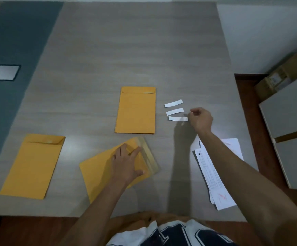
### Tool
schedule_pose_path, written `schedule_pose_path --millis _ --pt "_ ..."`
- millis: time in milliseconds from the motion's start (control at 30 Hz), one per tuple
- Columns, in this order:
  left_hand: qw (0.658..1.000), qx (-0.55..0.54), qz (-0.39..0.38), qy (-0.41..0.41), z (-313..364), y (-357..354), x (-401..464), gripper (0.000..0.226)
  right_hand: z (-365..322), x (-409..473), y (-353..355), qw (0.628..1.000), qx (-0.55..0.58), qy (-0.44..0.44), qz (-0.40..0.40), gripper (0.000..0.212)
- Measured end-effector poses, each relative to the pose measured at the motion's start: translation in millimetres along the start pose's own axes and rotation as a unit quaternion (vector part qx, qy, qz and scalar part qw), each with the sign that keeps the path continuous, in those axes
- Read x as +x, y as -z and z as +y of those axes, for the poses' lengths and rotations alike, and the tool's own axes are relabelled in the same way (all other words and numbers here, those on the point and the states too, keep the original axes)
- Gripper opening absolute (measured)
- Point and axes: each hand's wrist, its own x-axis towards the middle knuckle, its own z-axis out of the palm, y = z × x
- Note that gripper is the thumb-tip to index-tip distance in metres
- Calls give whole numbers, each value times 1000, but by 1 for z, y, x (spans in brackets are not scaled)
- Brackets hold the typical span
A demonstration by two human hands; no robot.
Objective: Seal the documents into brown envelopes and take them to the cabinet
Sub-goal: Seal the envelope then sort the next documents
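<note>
A tilted brown envelope [98,173] lies near the front of the table with its flap open toward the right. My left hand [129,164] presses flat on it, fingers spread, just short of the flap. A stack of brown envelopes [136,110] lies in the middle, and one closed envelope [33,166] lies at the left. Three white strips lie right of the stack. My right hand [201,118] pinches the right end of the nearest strip [177,118]. A pile of printed documents [213,174] lies under my right forearm.
The grey wooden table [126,50] stretches far back. A dark blue panel [11,50] with a white card runs along the left. White cabinets [289,118] and cardboard boxes [282,71] stand at the right over a brown floor.
</note>
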Motion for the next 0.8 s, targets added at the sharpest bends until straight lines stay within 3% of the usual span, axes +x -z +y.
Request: schedule_pose_path --millis 233,467,667,800 --pt "999 -9 6 -49 27 -2 -8 85 53 -61 39 1000 -14 8 11 19" --pt "986 -74 90 -119 84 -11 -10 43 112 -104 90 986 -148 -11 76 35" --pt "976 -135 39 -168 166 -19 -1 58 155 -124 131 959 -274 -51 49 73" --pt "966 -157 38 -201 205 -15 17 76 169 -125 134 957 -283 -35 52 79"
